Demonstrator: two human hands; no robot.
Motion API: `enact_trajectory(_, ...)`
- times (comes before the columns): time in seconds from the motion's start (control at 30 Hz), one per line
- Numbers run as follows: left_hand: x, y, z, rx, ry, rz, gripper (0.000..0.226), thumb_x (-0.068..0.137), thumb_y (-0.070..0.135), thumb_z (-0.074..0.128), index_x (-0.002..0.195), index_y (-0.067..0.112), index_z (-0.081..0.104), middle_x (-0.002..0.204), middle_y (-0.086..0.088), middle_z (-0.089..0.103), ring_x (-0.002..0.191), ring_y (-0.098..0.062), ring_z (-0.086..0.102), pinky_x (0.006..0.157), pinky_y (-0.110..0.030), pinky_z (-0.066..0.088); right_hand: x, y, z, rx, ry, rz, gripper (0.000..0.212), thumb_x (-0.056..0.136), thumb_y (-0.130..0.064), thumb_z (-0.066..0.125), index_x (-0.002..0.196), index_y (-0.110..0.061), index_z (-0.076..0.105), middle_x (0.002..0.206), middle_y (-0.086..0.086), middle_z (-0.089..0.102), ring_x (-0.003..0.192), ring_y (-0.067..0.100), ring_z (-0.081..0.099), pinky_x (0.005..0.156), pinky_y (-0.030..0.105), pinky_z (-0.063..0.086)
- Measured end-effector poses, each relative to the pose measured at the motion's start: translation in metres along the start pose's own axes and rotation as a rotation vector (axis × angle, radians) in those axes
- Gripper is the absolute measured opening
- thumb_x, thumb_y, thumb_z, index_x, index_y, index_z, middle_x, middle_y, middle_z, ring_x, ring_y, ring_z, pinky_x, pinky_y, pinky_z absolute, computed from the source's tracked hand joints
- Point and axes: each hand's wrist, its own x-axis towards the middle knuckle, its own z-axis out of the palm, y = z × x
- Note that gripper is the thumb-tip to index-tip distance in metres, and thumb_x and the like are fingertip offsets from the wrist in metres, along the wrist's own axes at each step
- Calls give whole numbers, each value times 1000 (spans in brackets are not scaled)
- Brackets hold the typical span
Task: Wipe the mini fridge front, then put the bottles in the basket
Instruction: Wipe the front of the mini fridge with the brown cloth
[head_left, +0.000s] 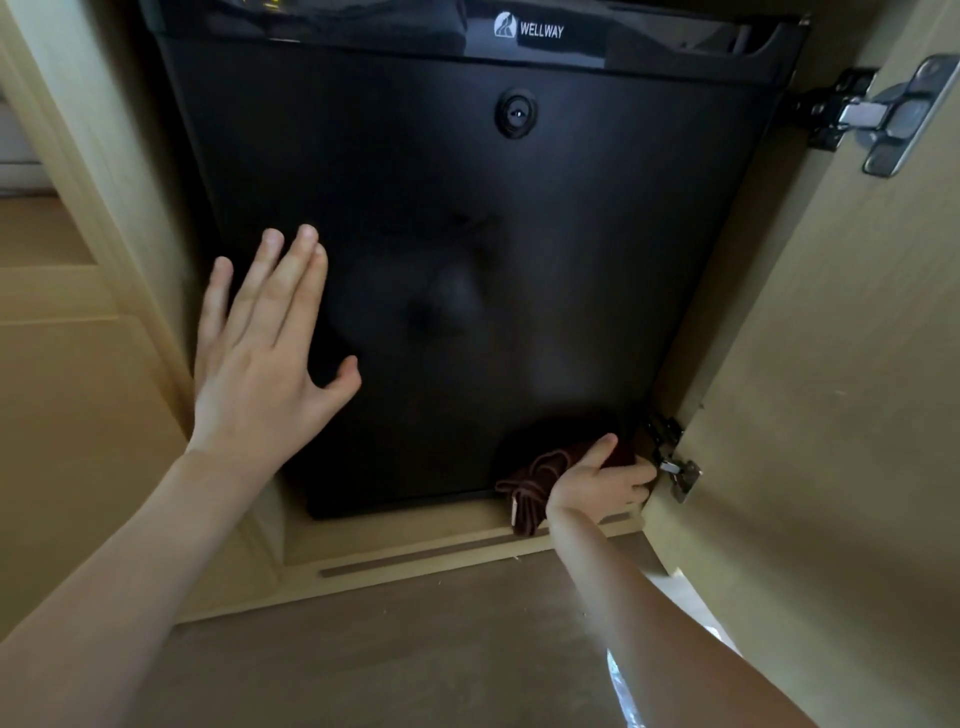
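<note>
A black mini fridge (467, 208) with a closed door and a round lock fills the wooden cabinet. My left hand (260, 343) lies flat with straight fingers against the left side of the fridge door. My right hand (597, 480) grips a bunched dark brown cloth (535, 483) and holds it against the door's lower right corner. No bottles or basket are in view.
The open cabinet door (831, 415) stands at the right, with metal hinges (878, 114) at top and near my right hand. A wooden cabinet wall (93, 156) borders the left. Brown floor (389, 649) lies below. Something shiny and plastic (623, 691) shows under my right forearm.
</note>
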Motion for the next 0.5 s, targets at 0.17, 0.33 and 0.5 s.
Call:
enact_trajectory(0.17, 0, 1, 2, -43, -13, -8, 90, 84, 28, 73, 154, 4, 22, 163, -10, 19, 152, -19, 7, 125, -38, 6, -35, 1, 23, 52, 15, 15, 47, 98, -36, 53, 131, -8, 35, 127, 24, 38, 95, 35, 54, 71, 37, 53)
enact_trajectory(0.33, 0, -1, -1, -24, -42, -4, 91, 83, 32, 73, 154, 5, 21, 164, -8, 18, 152, -21, 9, 125, -37, 6, -88, 12, 39, 78, -74, 10, 40, 98, -37, 52, 124, -11, 36, 126, 21, 37, 94, 35, 51, 72, 41, 51)
enact_trajectory(0.5, 0, -3, -3, -8, -69, 17, 92, 85, 34, 71, 155, 6, 18, 164, -7, 16, 153, -21, 7, 125, -36, 4, -152, 13, 50, 83, -200, 36, 41, 98, -33, 52, 126, -8, 35, 126, 18, 36, 94, 27, 48, 68, 27, 42)
